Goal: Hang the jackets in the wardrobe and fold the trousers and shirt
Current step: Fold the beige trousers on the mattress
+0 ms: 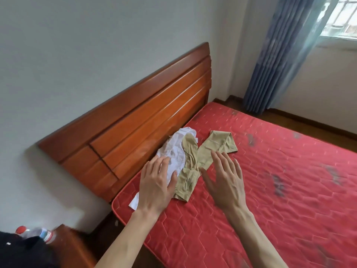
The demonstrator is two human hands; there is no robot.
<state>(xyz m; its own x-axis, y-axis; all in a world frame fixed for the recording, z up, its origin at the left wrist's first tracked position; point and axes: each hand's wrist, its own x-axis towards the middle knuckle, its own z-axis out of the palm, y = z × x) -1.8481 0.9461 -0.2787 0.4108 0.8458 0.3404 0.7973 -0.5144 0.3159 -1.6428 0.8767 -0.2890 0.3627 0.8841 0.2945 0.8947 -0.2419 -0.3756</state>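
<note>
Khaki trousers (195, 161) on mattress (270, 190), long axis twd headboard (135, 113), L hand (156, 182) flat, R hand (224, 180) spread

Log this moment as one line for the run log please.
step: folding | left hand: open over white shirt | right hand: open by khaki trousers | surface: red mattress

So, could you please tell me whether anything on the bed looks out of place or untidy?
Yes. The khaki trousers lie creased, legs splayed apart, one leg overlapping the crumpled white shirt by the headboard. The red mattress carries dark smudges. Both hands hover open.
</note>
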